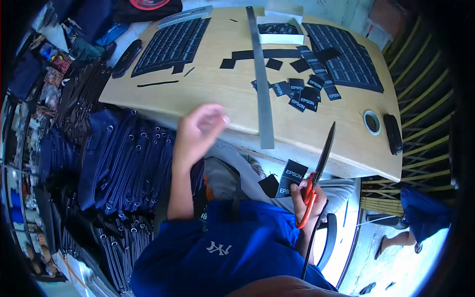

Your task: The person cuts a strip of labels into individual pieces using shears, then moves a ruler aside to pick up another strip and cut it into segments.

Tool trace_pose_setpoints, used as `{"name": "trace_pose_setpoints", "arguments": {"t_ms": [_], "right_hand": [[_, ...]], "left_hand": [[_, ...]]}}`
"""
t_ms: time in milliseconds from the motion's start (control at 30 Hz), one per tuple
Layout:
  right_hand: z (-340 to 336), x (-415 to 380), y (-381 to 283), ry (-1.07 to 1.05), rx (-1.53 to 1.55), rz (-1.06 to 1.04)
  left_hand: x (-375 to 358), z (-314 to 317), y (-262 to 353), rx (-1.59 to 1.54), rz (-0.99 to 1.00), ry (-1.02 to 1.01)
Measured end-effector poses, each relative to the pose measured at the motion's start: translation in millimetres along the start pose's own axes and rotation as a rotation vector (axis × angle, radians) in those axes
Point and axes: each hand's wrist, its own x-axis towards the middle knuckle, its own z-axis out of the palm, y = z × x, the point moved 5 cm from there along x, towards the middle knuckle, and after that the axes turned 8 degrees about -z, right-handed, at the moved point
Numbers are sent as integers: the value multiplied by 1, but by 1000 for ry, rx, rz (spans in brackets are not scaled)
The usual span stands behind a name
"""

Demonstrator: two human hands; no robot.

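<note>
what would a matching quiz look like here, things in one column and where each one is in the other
Things:
1. scissors
2. metal ruler
3. tape roll
4. stack of navy bags

Places:
a. lying across the middle of the wooden table
b. beside the table, below its left edge
c. in the right hand
d. flat on the table near its right end

Pairs: 1-c, 2-a, 3-d, 4-b

The counter is pale, smooth wood. The ruler looks like dull grey metal. The scissors have dark matt blades and glossy orange plastic handles. The labels look black and slightly glossy.
</note>
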Motion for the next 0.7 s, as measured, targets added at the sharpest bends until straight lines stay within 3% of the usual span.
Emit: {"name": "trace_pose_setpoints", "arguments": {"t_ms": [67, 200, 300, 333, 500, 633, 700], "right_hand": [[-1, -2, 5, 3, 16, 49], [1, -4, 6, 16, 63, 72], [3, -4, 6, 19, 51, 57], [3, -4, 6, 17, 44, 54], [3, -3, -3, -14, -23, 141], [4, 0, -4, 21, 20, 46], [5, 0, 1, 28, 33, 63]], "left_hand": [[30, -38, -19, 57, 17, 267], [121, -112, -86, 453, 119, 587], [158, -116, -112, 495, 60, 490], [168, -114, -124, 558, 131, 513], [163, -100, -107, 490, 99, 446], [160, -93, -95, 460, 41, 351], [145, -71, -58, 384, 302, 430]]}}
